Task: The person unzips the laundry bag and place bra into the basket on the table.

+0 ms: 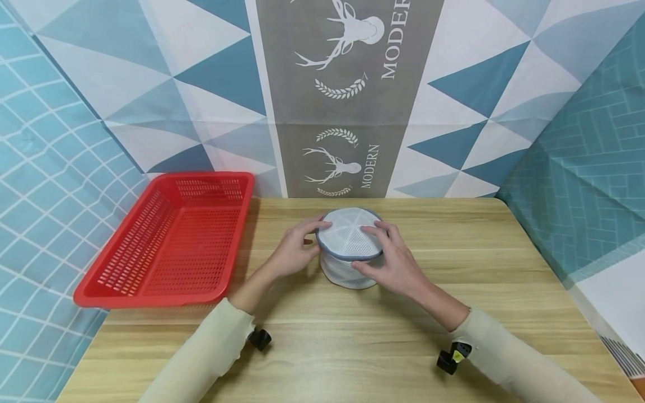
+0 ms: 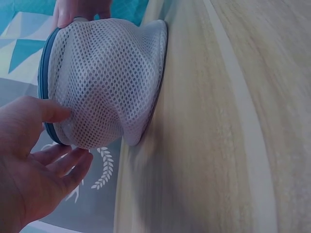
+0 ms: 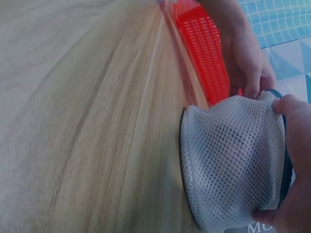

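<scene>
A white mesh laundry bag (image 1: 349,238) with blue-grey trim stands upright on the wooden table, shaped like a short drum with a round top. On its left, my left hand (image 1: 296,249) grips the upper rim, with the thumb on the mesh side. From the right, my right hand (image 1: 395,262) holds the same rim, fingers over the top and thumb against the side. The mesh wall (image 2: 104,80) looks creased and dented in the left wrist view. Seen from the right wrist, the bag (image 3: 233,150) rests its lower edge on the wood.
A red plastic basket (image 1: 232,268) with slotted walls sits at the table's left side. Behind the wooden table (image 1: 322,347) rises a patterned backdrop (image 1: 332,106), with blue tiled sheets on both sides. Black wrist devices (image 1: 259,339) hang near the sleeves.
</scene>
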### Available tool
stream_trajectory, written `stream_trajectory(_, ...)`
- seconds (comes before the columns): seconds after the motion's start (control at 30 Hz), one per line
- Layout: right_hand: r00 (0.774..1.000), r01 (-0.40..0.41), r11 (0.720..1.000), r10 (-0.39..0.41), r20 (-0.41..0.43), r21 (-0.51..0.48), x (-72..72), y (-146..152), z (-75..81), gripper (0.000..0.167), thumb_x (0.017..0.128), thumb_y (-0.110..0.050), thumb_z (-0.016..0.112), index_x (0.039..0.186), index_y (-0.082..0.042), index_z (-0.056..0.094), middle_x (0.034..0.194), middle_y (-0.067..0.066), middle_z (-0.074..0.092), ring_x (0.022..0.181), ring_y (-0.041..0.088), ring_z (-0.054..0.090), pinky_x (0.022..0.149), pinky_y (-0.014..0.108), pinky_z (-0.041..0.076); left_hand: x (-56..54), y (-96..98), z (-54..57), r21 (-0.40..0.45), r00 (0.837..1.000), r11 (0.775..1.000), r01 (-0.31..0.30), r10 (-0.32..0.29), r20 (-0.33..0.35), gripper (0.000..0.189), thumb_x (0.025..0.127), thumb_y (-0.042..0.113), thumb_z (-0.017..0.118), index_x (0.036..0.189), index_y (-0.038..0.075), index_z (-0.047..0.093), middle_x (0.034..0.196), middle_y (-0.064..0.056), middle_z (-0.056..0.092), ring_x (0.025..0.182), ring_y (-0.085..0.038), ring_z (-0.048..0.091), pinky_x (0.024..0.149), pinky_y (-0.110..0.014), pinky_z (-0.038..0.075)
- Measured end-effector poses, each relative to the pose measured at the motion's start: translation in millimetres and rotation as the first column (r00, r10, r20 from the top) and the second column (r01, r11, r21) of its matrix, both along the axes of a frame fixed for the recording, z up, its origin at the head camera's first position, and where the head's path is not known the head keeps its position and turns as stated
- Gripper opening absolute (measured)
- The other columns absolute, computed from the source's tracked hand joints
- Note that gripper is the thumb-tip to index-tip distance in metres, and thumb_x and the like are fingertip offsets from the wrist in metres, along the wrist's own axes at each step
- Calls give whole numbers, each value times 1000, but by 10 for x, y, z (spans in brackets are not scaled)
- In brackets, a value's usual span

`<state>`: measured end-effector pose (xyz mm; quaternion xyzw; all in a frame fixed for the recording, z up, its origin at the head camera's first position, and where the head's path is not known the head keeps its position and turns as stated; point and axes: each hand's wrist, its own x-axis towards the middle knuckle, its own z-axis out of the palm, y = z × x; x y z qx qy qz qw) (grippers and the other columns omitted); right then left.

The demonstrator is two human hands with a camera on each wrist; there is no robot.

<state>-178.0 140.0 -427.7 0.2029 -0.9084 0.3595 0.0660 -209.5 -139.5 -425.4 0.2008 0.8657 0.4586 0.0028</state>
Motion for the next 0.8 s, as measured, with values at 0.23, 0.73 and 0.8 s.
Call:
stream_trajectory(0.23, 999, -39, 999, 39, -12, 0, -71, 52, -47, 79, 93, -39, 90, 161, -18, 56, 172, 28, 41, 157, 54, 51, 125, 74, 47, 45, -27, -31, 4, 1000, 1000, -10, 11, -21, 51, 101, -5, 71, 151, 8, 69, 175, -23, 50, 152, -47, 62, 110, -56, 65)
stream_trajectory(0.73, 990, -135, 991, 134, -32, -20, -132, 114, -61, 75, 91, -25, 78, 161, -15, 54, 174, 26, 40, 163, 54, 44, 125, 77, 44, 165, -56, -47, 9, 1000, 1000, -25, 25, -12, 48, 101, -3, 73, 147, 8, 71, 174, -22, 52, 145, -45, 68, 110, -54, 65)
stream_trajectory(0.8, 989, -141, 990, 140, -40, -18, -134, 115, -56, 75, 91, -24, 78, 161, -15, 54, 174, 27, 39, 164, 54, 42, 126, 77, 43, 177, -61, -43, 14, 1000, 1000, -28, 28, -13, 49, 100, -5, 73, 148, 7, 70, 174, -24, 51, 143, -46, 69, 110, -54, 65)
